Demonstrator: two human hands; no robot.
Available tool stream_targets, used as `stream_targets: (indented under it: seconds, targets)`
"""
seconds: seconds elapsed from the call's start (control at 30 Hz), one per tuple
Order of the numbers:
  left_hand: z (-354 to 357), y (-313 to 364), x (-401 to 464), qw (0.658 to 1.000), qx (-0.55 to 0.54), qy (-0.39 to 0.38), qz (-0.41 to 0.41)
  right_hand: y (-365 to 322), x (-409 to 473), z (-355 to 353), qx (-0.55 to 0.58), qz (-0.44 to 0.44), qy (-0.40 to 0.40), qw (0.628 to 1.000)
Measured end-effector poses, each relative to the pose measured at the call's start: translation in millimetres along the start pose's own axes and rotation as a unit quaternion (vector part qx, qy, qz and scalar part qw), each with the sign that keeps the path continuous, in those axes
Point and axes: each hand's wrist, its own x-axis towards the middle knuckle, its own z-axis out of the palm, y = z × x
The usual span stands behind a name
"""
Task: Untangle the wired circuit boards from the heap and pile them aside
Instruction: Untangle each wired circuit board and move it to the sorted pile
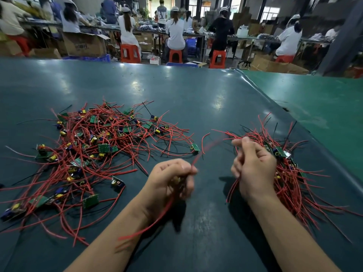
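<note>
Circuit board point(177, 180) clutched in left hand point(172, 179); its red wires point(198, 156) may snag the heap point(94, 144); right hand point(255, 169) grips sorted pile point(290, 173).

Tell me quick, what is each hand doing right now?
Left hand: closed on a circuit board with blurred red wires.
Right hand: closed around wires at the sorted pile.

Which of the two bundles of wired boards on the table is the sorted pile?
The smaller bundle beside the right hand: its red wires run roughly one way, whereas the larger heap on the left is spread out and tangled.
</note>
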Motion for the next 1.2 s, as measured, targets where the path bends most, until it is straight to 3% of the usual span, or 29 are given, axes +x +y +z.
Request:
stream_targets:
  seconds: [0.1,0.2,0.3,0.5,0.67,0.73,0.83,0.97,1.07,1.2]
  targets:
    - [-1,2,6,0.996,-0.058,0.069,0.02,11,-16,7,-0.092,-0.026,-0.091,0.991]
    - [-1,4,10,0.984,-0.139,0.112,0.015,17,-21,12,-0.236,-0.053,-0.197,0.95]
    - [-2,5,12,0.975,-0.173,0.135,0.022,20,-29,16,-0.271,-0.075,-0.281,0.918]
    - [-2,3,15,0.971,-0.169,0.164,0.036,22,-38,20,-0.197,-0.149,-0.279,0.928]
    - [1,3,15,0.966,-0.213,0.146,-0.002,18,-41,22,-0.228,-0.259,-0.258,0.903]
    - [2,0,15,0.966,-0.221,0.137,0.01,16,-41,23,-0.169,-0.218,-0.226,0.934]
    - [1,-2,16,0.964,-0.239,0.117,0.025,7,-41,22,-0.027,-0.038,-0.218,0.975]
    - [4,-8,17,0.984,-0.137,0.11,0.013,-1,-37,23,0.059,0.113,-0.201,0.971]
    - [5,-11,17,0.991,-0.065,0.117,0.024,-6,-28,22,0.069,0.154,-0.212,0.963]
    - [1,-9,17,0.992,-0.071,0.096,0.033,-10,-25,17,0.055,0.174,-0.302,0.936]
